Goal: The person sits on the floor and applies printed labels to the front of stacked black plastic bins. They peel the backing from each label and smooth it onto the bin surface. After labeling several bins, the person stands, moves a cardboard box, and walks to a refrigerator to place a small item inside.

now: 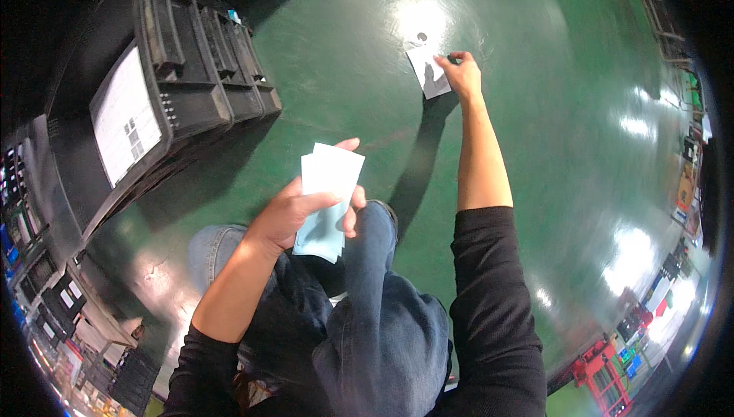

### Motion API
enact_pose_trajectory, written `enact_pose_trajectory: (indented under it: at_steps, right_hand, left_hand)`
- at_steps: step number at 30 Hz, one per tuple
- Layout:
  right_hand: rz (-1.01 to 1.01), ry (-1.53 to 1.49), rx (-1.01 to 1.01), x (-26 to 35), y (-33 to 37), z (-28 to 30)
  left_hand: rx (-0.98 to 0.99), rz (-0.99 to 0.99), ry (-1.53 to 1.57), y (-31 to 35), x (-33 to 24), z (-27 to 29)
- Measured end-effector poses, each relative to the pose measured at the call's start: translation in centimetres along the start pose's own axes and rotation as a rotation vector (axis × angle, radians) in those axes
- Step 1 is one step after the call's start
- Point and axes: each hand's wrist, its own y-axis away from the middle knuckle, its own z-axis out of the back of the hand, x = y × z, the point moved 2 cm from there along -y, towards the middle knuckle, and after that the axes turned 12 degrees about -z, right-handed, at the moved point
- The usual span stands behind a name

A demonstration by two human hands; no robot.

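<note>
My left hand (294,210) is closed round a small stack of white paper slips (334,172), its thumb lying across the top one. The slips are slightly fanned, and their lower part looks pale blue in the shade. Reaching far forward, my right hand (465,77) has its thumb and fingers pinched together. A small dark thing shows at those fingertips, too small to name. Just left of them, a single white paper slip (420,61) lies on the green floor, with the hand's shadow falling across it.
Black plastic crates (191,103) stand at the left, one bearing a white printed sheet (130,123). A small dark round spot (421,36) shows on the glossy floor (566,149). My bent legs in jeans (382,333) are below. A red metal frame (600,375) stands at lower right.
</note>
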Motion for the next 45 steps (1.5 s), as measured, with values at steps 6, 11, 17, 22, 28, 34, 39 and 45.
enact_pose_trajectory:
  at_steps: [6, 11, 17, 22, 28, 34, 39, 45]
  right_hand:
    - [0.106, 0.17, 0.187, 4.0, 4.8, 1.6]
    - [0.032, -0.337, 0.629, 9.9, 13.5, 10.6]
    - [0.262, -0.516, 0.605, 18.2, 27.4, 25.8]
    - [0.771, -0.025, 0.237, 23.1, 39.0, 37.8]
    - [0.95, 0.199, 0.387, 27.8, 50.9, 49.9]
    - [1.045, 0.346, 0.51, 32.7, 57.4, 58.6]
    - [1.171, 0.384, 0.505, 37.5, 55.9, 63.6]
    - [1.347, 0.281, 0.644, 44.1, 53.7, 63.7]
  left_hand:
    - [0.022, -0.163, -0.036, 1.7, -4.8, -4.0]
    - [0.003, -0.131, 0.122, 5.9, -9.2, -10.1]
    - [-0.06, -0.07, 0.342, 11.5, -13.3, -18.4]
    - [0.113, 0.087, 0.195, 19.2, -17.1, -26.6]
    - [0.113, 0.335, -0.079, 31.1, -18.2, -36.7]
    - [0.147, 0.312, -0.09, 35.7, -21.7, -42.7]
    - [0.258, 0.143, -0.092, 33.4, -25.0, -46.8]
    - [0.267, -0.138, -0.191, 33.4, -29.1, -49.1]
